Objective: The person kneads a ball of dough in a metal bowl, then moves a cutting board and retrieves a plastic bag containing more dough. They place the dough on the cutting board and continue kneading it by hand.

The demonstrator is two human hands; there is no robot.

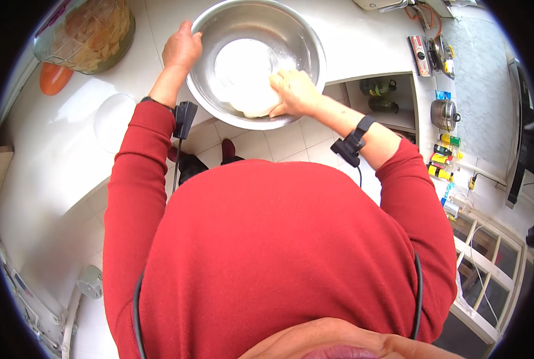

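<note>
A wide stainless steel bowl point(294, 27) stands at the edge of the white counter before me, its near rim jutting past the edge. Inside it lies a pale, smooth mass that looks like dough point(253, 101), very bright in the light. My left hand point(182, 47) is closed on the bowl's left rim. Inside the bowl, at the right, my right hand point(296, 93) grips the near right part of the dough, with the thumb at its near edge and the fingers bent over it. Both wrists carry black straps with small devices.
A large glass container point(89, 36) with pale pieces stands at the upper left, beside an orange oval object point(54, 78). A translucent round item point(115, 122) lies on the left counter. To the right are a gas stove point(420, 55), a lidded pot point(445, 115), several bottles point(442, 158) and an open shelf point(404, 107).
</note>
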